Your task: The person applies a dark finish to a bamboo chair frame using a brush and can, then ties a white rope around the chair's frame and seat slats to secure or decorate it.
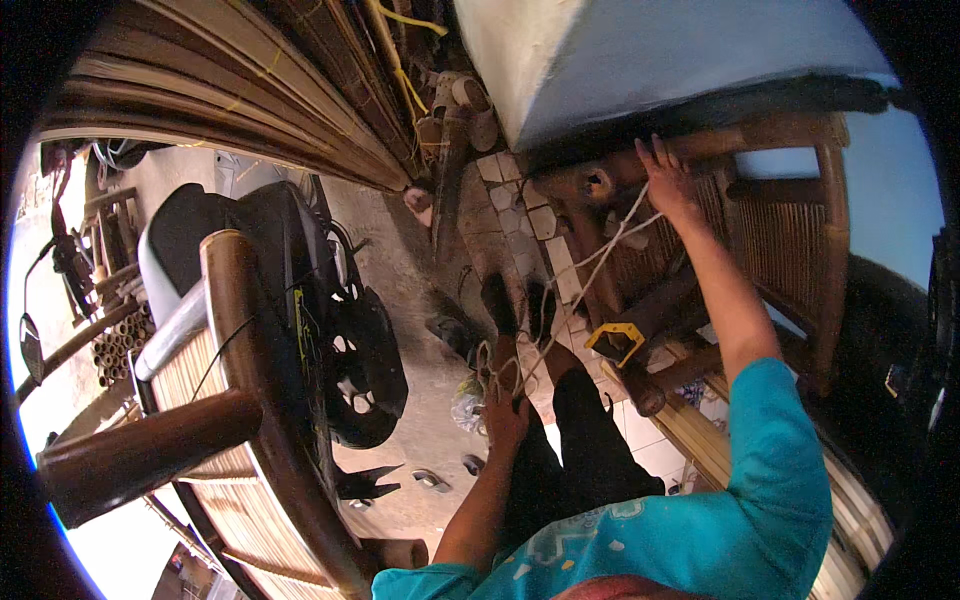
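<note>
A pale rope [590, 270] runs in two strands between my hands. My left hand [506, 418], low in front of my legs, is closed around it, and loose loops stand up above the fingers. My right hand [668, 185] is raised and stretched forward beside a brown bamboo chair [780, 215]. Its fingers reach out while the strands pass around the hand near the thumb, so it holds the far end of the loop. A crumpled clear plastic bag [467, 408] shows beside my left hand.
A yellow-edged hollow piece [615, 343] is by the chair's bamboo poles. To the left stand a bamboo seat frame [235, 400] and a dark motorbike [250, 220]. A rolled bamboo blind [240, 90] hangs at upper left. Sandals [430, 481] lie on the floor.
</note>
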Demonstrator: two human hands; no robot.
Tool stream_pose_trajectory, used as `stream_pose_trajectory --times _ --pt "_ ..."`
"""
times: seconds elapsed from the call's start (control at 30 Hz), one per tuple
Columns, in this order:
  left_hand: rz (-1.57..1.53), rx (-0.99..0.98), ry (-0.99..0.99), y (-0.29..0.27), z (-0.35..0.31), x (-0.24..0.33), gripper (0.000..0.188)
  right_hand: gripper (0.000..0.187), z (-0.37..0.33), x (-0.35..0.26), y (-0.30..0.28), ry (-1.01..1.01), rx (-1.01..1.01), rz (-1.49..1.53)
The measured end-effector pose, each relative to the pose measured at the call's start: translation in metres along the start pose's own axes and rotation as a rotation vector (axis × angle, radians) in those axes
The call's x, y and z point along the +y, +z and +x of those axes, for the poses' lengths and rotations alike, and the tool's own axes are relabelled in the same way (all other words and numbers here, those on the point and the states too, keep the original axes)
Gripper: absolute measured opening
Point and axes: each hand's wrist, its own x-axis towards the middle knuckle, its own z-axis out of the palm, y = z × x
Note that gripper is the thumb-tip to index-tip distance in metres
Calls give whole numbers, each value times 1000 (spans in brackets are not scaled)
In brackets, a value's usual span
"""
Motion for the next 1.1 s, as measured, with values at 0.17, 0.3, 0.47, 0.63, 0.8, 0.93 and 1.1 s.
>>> stream_pose_trajectory --times 0.17,0.3,0.47,0.63,0.8,0.93,1.1 --pt "107 186 -19 -5 5 28 49 72 57 34 37 -143 -103 -205" --pt "84 165 -41 -10 17 40 47 64 56 26 14 -121 -283 -162" --pt "45 199 -7 -17 19 38 49 58 38 26 16 -77 -247 -113" --pt "-15 248 30 -5 26 37 44 60 26 36 31 -112 -237 -284" --pt "-41 276 -120 12 16 42 43 65 19 34 31 -141 -220 -168" --pt "-40 275 -150 26 16 39 43 63 8 34 44 -119 -147 -114" --pt "61 360 -175 26 10 54 40 59 -18 10 31 -83 -144 -98"
